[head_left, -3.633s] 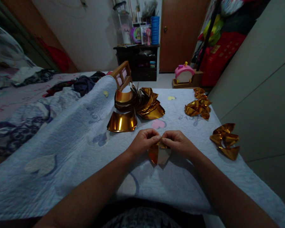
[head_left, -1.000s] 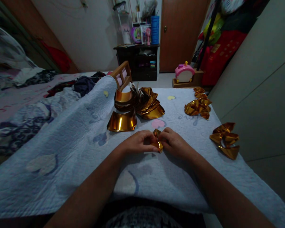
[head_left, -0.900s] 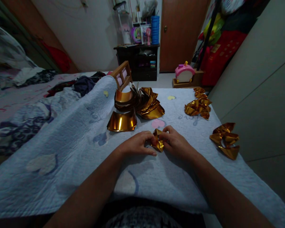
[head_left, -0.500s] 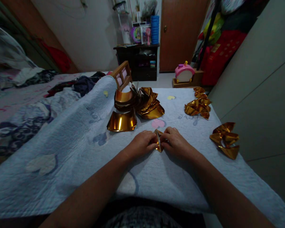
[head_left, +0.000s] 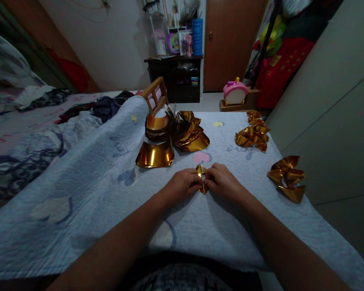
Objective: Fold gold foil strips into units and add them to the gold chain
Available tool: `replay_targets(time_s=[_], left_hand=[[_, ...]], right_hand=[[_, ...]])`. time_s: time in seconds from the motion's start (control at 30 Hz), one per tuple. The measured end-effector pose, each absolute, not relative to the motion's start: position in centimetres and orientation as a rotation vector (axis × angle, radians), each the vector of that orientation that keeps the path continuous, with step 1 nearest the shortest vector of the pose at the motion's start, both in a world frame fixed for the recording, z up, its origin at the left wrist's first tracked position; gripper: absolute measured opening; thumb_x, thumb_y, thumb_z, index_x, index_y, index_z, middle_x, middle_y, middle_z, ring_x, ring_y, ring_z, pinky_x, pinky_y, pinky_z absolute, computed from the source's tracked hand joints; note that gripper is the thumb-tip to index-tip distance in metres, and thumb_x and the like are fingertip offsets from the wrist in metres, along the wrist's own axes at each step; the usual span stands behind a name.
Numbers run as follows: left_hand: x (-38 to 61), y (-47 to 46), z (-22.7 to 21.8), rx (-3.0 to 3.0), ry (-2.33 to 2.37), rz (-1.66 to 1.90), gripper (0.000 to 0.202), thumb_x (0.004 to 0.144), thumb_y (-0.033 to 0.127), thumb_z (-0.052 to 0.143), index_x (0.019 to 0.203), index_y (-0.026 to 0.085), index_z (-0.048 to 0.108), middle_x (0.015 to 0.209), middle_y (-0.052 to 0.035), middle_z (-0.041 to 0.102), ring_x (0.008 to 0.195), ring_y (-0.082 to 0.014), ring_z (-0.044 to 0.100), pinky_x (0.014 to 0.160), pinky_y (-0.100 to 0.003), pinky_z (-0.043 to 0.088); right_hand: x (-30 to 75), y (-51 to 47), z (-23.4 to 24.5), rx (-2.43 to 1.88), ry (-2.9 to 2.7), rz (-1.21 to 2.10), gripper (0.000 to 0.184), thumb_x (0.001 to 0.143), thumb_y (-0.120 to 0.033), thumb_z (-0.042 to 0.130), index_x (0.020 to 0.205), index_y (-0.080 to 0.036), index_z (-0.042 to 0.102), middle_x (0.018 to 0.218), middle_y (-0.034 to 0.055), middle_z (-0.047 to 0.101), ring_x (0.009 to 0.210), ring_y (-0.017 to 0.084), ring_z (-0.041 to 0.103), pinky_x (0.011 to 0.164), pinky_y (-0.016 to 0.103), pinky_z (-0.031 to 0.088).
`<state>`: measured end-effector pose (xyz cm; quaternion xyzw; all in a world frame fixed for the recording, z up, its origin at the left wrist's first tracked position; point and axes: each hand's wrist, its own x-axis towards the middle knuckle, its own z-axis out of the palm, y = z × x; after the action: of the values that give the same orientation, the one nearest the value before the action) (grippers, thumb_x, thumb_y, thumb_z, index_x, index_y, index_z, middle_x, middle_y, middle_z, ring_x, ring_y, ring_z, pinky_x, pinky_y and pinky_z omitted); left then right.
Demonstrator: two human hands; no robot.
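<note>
Gold foil piece (head_left: 204, 189): one, folded to a narrow, pointed form, held between both hands just above or on the pale blue cloth (head_left: 118, 230); contact with the cloth cannot be told. A small gap is shown along its middle.

Left hand (head_left: 181, 186): thumb and fingertips pinched on the piece's left edge.

Right hand (head_left: 226, 182): thumb and fingers pinched on the right edge; the exact seat of the pads is hidden.

Changes noted: the left thumb, spread away from the foil about a second ago, is now brought in against it. The broad panel with a pale reverse, shown below the fingertips a few seconds ago, is now replaced by the compact form. By judgement, the main folding is largely done, and the two sides are being shaped or pressed.

Front foil stack (head_left: 155, 154): unfolded curved sheets, laid beyond the left hand; unmoved.

Rear foil stacks (head_left: 190, 135): further sheets, fanned behind; unmoved.

Far foil cluster (head_left: 252, 136) and near foil cluster (head_left: 286, 178): folded pieces, placed along the right side of the cloth. No addition to either is seen, so the held piece is judged not yet finished.
</note>
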<state>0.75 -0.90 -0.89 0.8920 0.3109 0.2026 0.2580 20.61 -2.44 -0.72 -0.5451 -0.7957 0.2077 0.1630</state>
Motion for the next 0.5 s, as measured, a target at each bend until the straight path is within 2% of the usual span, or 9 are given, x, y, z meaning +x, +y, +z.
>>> replay_targets(time_s=[0.17,0.37,0.5], left_hand=[[0.9,-1.6,-1.2,2.607,0.821,0.600,0.015,0.095,0.017,0.062,0.091,0.020,0.075,0.090,-0.0027,0.072,0.088,-0.0164,0.065,0.077,-0.028,0.052],[1.2,-2.7,-0.5,2.847,0.837,0.413,0.020,0.099,0.018,0.055,0.095,0.020,0.074,0.091,-0.0029,0.071,0.082,-0.0160,0.063,0.068,-0.026,0.048],[1.2,-3.4,0.0,2.959,0.855,0.302,0.019,0.099,0.018,0.053,0.100,0.018,0.071,0.092,-0.0030,0.070,0.083,-0.0179,0.063,0.068,-0.028,0.049]], right_hand=[[20.4,-2.5,-0.8,-1.586,-2.265,0.575,0.009,0.086,-0.015,0.065,0.077,-0.017,0.065,0.088,0.0065,0.058,0.086,0.020,0.050,0.077,0.031,0.035],[20.4,-2.5,-0.9,-1.592,-2.262,0.551,0.010,0.084,-0.013,0.063,0.075,-0.017,0.063,0.085,0.0056,0.057,0.085,0.019,0.049,0.076,0.031,0.034],[20.4,-2.4,-1.1,-1.597,-2.233,0.544,0.010,0.083,-0.014,0.062,0.074,-0.018,0.063,0.084,0.0049,0.056,0.083,0.019,0.049,0.075,0.030,0.034]])
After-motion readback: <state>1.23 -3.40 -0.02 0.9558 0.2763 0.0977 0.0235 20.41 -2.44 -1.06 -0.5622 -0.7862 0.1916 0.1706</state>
